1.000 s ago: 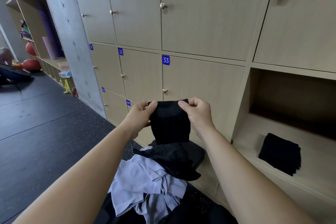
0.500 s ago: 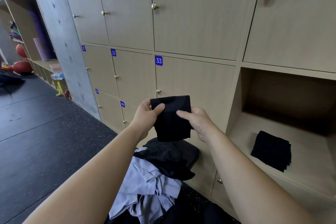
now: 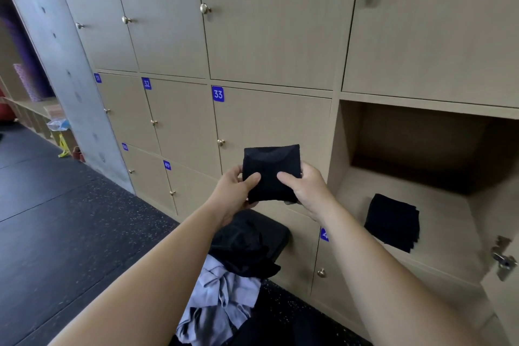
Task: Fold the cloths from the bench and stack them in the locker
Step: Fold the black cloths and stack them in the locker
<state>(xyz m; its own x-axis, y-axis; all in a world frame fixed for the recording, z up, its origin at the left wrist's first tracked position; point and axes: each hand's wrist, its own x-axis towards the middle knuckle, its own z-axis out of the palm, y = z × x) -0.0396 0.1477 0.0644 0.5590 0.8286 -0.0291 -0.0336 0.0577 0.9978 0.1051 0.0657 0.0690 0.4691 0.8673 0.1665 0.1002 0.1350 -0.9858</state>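
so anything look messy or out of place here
The folded black stack in the open locker sits at an angle to its front edge. On the bench, grey cloths and black cloths lie crumpled, unfolded.

The cloth (image 3: 271,171), formerly a hanging strip, is now a compact square; the right hand (image 3: 306,187) has regripped its right edge.

Folded black cloth (image 3: 271,171) held upright (folded stack (image 3: 391,222) lies in open locker (image 3: 441,205)).
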